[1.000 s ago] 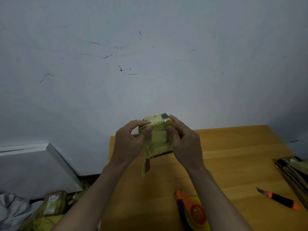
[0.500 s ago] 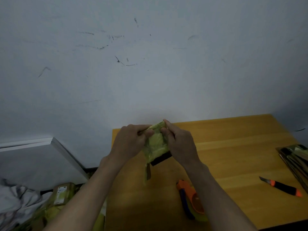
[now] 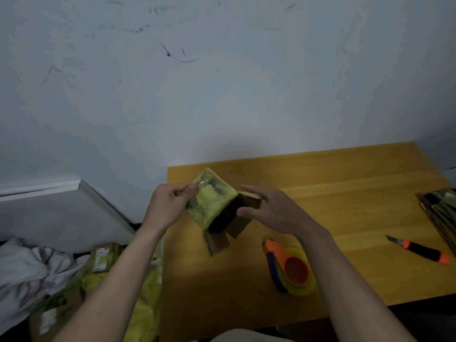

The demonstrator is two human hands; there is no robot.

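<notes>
Box in L hand, R hand touching

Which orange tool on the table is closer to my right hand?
The tape dispenser, close by the right hand; the utility knife lies far right.

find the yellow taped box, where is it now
Centre of the head view, above the left end of the wooden table: the left hand pinches the yellow taped box by its left edge, the right hand touches its right flap.
</notes>
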